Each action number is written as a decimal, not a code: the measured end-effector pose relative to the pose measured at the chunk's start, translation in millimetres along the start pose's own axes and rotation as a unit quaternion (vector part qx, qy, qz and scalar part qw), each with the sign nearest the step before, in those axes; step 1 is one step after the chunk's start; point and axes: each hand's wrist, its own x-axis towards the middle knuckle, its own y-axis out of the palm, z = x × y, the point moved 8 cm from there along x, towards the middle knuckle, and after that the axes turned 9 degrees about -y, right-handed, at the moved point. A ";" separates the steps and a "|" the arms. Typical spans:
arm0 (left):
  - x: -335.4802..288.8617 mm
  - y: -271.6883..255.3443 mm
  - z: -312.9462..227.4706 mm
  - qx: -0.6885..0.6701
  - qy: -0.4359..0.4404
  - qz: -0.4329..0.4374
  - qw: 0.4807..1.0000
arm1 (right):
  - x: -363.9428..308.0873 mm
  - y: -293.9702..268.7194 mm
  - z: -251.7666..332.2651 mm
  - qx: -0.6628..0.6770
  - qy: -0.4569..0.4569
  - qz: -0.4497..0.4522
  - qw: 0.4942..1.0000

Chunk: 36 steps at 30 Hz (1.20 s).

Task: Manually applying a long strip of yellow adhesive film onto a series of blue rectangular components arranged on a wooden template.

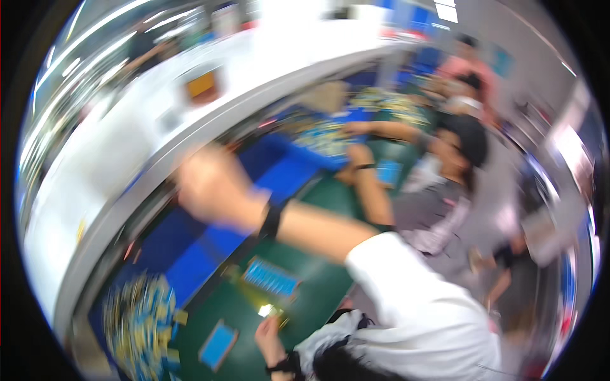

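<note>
My right arm, in a white sleeve with a black wristband, stretches across the bench toward the shelf edge. My right hand [219, 187] is smeared by motion, raised over the blue strip [190, 267]; its fingers and anything in them cannot be made out. Low in the picture, my left hand [270, 336] also wears a black band. Its fingers are closed at a shiny, see-through yellowish piece [279, 316] with a bright glare on it. Two flat blue rectangles with orange-brown edges lie on the green bench top, one [272, 277] beyond the left hand, the other [218, 345] left of it.
A heap of small yellow and blue pieces [140, 324] fills the near left. Along the far side runs a white shelf [114, 146], with an orange-brown square [202, 86] on it. To the right, a co-worker [445, 178] reaches over the bench near another heap [324, 136]; more people are behind.
</note>
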 end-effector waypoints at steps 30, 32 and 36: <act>45.4 -8.7 39.0 -0.029 0.042 0.097 0.994 | -364.3 50.6 111.9 0.348 0.223 0.348 0.841; 44.5 4.7 37.7 -0.027 0.072 0.135 0.988 | -366.2 54.5 113.8 0.455 0.355 0.351 0.738; 44.7 22.7 34.6 -0.009 0.127 0.121 0.984 | -356.8 74.9 150.3 0.701 0.459 0.299 0.457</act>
